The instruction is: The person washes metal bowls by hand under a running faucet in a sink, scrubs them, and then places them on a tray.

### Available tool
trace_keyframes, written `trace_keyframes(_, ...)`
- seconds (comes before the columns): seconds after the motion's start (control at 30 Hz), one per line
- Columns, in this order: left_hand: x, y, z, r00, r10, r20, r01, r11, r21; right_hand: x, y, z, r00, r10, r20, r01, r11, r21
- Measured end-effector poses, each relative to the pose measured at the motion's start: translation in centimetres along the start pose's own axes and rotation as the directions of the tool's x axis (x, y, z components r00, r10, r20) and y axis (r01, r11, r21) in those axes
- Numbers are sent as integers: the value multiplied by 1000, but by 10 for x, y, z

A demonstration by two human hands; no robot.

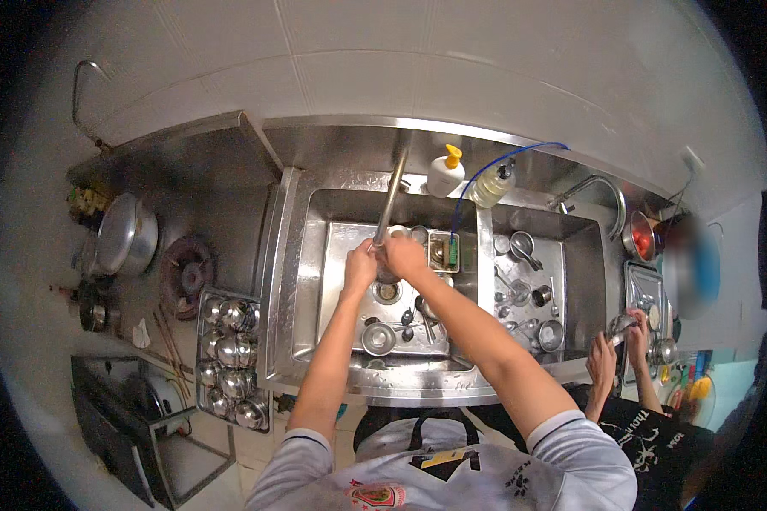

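Observation:
Both my hands meet under the spout of the tall faucet (391, 191), over the left basin of a stainless steel sink (313, 255). My left hand (360, 268) and my right hand (404, 255) are closed around a small shiny item, mostly covered by my fingers; its kind is unclear. Below them lies the drain (387, 292). A metal bowl (378, 338) rests near the basin's front, beside several spoons (408, 318). Right of my right hand stands a small rectangular metal container (444, 251) with a green-ended item in it.
A pump bottle (445, 175) and a clear soap bottle (493, 184) stand behind the sink. The right basin holds a ladle (524, 248), cups and a bowl (550, 335). A tray of metal bowls (230, 354) lies left. At right, another person's hands (620, 338) hold a metal item.

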State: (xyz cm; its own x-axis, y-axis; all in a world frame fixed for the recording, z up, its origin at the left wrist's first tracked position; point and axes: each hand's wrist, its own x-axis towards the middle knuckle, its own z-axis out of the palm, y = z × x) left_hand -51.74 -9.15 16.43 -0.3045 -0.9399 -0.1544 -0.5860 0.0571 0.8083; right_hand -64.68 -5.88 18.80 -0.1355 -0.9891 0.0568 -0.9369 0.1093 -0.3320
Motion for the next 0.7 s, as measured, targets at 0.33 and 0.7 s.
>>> trace_keyframes(0.33, 4, -47, 36, 910, -230, -344, 188, 970, -150, -26, 12, 39, 732, 95, 674, -669, -85, 738)
trace_keyframes(0.7, 22, -22, 48, 860, -444, 249, 254, -49, -966, -56, 9, 29, 987, -11, -161, 88, 875, 475)
